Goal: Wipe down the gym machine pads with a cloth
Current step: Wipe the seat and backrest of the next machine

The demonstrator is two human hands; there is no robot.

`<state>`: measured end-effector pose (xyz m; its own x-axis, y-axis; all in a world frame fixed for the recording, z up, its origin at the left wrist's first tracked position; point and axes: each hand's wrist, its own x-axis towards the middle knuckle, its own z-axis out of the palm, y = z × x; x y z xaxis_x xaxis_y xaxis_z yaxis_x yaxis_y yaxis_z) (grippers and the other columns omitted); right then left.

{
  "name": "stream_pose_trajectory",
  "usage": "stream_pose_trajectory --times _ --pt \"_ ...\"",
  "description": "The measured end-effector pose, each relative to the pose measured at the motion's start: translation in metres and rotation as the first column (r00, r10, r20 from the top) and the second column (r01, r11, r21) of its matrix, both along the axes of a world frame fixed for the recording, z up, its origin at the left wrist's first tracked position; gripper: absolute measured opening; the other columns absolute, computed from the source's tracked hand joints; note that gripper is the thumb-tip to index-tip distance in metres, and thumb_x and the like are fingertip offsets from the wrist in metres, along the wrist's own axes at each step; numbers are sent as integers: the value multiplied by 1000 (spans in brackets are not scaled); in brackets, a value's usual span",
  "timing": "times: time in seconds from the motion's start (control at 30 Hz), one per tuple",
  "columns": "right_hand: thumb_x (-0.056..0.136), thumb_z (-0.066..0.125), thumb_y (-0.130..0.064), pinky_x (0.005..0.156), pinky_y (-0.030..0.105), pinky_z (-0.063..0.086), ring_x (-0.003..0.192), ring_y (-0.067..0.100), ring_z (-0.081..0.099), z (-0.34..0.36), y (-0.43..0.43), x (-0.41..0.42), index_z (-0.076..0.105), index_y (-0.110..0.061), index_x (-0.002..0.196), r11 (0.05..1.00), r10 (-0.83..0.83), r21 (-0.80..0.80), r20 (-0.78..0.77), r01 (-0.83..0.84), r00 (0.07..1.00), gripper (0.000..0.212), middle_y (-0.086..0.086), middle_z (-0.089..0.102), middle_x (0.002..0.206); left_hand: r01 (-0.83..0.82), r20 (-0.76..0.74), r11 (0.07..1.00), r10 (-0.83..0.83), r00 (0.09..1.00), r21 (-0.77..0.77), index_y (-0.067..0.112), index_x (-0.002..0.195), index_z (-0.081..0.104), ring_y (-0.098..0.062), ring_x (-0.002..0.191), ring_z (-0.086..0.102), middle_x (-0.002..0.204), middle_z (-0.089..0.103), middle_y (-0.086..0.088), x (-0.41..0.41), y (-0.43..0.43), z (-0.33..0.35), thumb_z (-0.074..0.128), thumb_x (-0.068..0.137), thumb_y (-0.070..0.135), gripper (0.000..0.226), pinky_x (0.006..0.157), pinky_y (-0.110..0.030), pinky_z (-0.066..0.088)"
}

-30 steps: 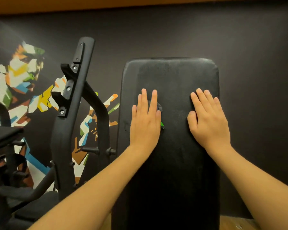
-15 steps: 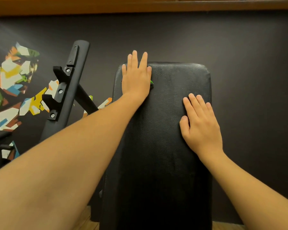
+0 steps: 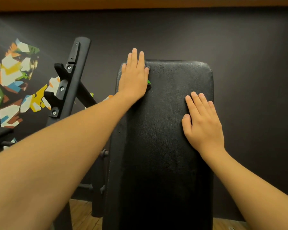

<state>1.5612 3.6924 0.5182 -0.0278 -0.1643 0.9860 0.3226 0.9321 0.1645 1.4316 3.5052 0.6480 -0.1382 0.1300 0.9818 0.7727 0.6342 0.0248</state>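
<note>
Pressing the cloth [image 3: 149, 84] onto the far left corner of the pad [image 3: 165, 133], the left hand [image 3: 134, 78] hides most of it beneath straight, joined fingers.

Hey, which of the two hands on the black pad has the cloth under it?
The left hand, at the top left corner of the pad: a green-edged cloth peeks out beside it. The right hand lies on bare pad.

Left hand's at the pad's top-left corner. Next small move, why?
Probably slide the left hand, flat on the cloth, rightward along the top of the pad: it sits at the top-left corner, and the right hand rests lower right, clear of that path.
</note>
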Motion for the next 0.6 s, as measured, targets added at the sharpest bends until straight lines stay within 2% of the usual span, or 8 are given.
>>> stream_pose_trajectory --times 0.17,0.3,0.5,0.6 --pt "101 35 -28 127 41 13 153 29 29 -1 -2 1 44 -8 154 1000 -9 -6 2 9 1000 56 12 39 161 11 43 995 -16 999 101 7 162 7 -29 157 6 170 2 -14 7 9 -17 25 111 27 57 125 -45 15" --pt "102 33 -28 127 40 13 153 29 28 -1 -4 2 43 -7 154 1000 -13 -5 11 13 1000 57 13 39 161 25 48 998 -28 998 52 8 162 7 -28 157 4 170 1 -13 6 6 -42 26 111 27 57 125 -43 13" --pt "101 33 -28 127 41 14 153 29 29 0 -4 2 44 -7 153 1000 -15 -9 3 15 1000 57 13 39 161 -14 17 1000 14 1000 14 10 162 11 -29 157 4 170 1 -13 5 5 -17 25 112 28 55 125 -45 14" --pt "102 33 -29 127 40 13 154 28 27 0 -2 1 43 -8 154 1000 -15 -7 15 16 1000 58 12 38 162 -1 26 999 0 1000 48 10 162 10 -29 157 4 170 1 -13 4 5 -18 25 112 28 56 125 -45 13"
